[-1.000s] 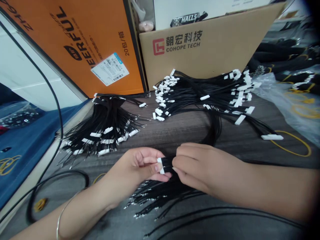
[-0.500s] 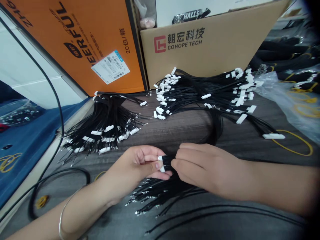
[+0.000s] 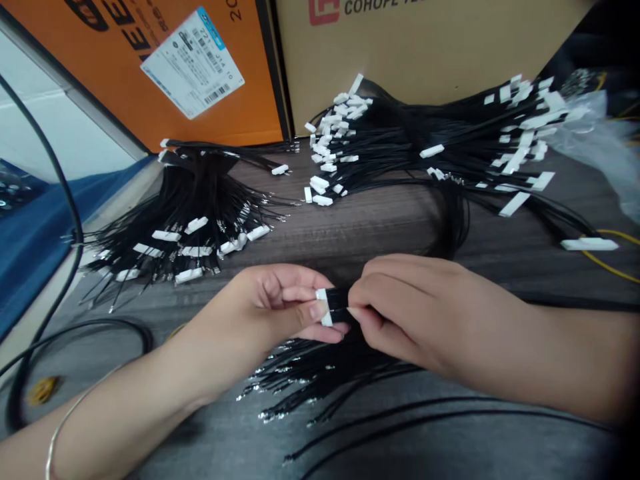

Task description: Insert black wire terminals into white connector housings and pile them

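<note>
Between thumb and fingers, my left hand (image 3: 285, 307) pinches a white connector housing (image 3: 325, 308) with black wires running out of its right side. My right hand (image 3: 415, 313) is closed just right of the housing, its fingertips on the black wires (image 3: 339, 305) close to where they enter it. Below both hands lies a bundle of loose black wires (image 3: 320, 380) with bare metal terminals at their left ends. What is inside my right fist is mostly hidden.
Wire harnesses with white connectors lie in a left pile (image 3: 200, 200) and a larger right pile (image 3: 415, 133). Behind them stand an orange box (image 3: 260, 80) and a brown carton (image 3: 400, 60). A thick black cable (image 3: 65, 180) curves along the left, near yellow rubber bands (image 3: 44, 390).
The camera view has tipped down and come closer, so the boxes sit higher in frame. My left hand keeps its pinch on the housing; my right fingers shift slightly along the wires.
</note>
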A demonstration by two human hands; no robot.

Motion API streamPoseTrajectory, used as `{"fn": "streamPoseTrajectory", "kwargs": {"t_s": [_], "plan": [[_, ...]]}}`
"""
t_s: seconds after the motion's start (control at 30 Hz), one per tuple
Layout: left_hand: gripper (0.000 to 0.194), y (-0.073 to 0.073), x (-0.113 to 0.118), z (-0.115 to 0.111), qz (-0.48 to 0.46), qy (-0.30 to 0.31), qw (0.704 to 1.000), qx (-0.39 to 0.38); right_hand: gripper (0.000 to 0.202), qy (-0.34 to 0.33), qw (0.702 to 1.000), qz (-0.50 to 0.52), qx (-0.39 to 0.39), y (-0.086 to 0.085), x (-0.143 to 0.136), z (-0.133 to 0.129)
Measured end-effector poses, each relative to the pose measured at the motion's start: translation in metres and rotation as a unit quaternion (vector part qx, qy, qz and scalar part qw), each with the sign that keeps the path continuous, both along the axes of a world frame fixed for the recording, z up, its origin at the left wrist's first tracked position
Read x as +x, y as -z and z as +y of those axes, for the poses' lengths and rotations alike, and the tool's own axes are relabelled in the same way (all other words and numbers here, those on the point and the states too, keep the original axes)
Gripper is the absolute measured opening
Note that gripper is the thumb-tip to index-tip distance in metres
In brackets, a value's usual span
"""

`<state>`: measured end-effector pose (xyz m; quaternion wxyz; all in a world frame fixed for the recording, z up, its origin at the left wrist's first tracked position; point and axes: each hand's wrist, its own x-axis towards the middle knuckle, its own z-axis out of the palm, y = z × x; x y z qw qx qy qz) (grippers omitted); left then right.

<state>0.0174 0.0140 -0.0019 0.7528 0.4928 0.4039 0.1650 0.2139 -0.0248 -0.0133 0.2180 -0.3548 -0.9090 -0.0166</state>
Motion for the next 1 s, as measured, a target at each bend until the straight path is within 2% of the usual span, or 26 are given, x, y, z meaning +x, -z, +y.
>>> {"fn": "streamPoseTrajectory", "kwargs": {"t_s": [0.27, 0.53, 1.0], "plan": [[0.012, -0.0005, 0.0017, 0.0001, -0.019, -0.005, 1.0, -0.01, 0.018, 0.029, 0.993, 0.068, -0.088, -0.0018, -0.0012, -0.0002], [0.012, 0.001, -0.0023, -0.0008, -0.014, -0.024, 0.999, -0.027, 0.012, 0.05, 0.987, 0.107, -0.113, -0.0036, 0.0038, -0.0004], [0.013, 0.0024, -0.0017, -0.0001, -0.021, -0.014, 0.999, -0.027, 0.01, 0.028, 0.985, 0.122, -0.122, -0.0012, 0.0002, -0.0005]]}}
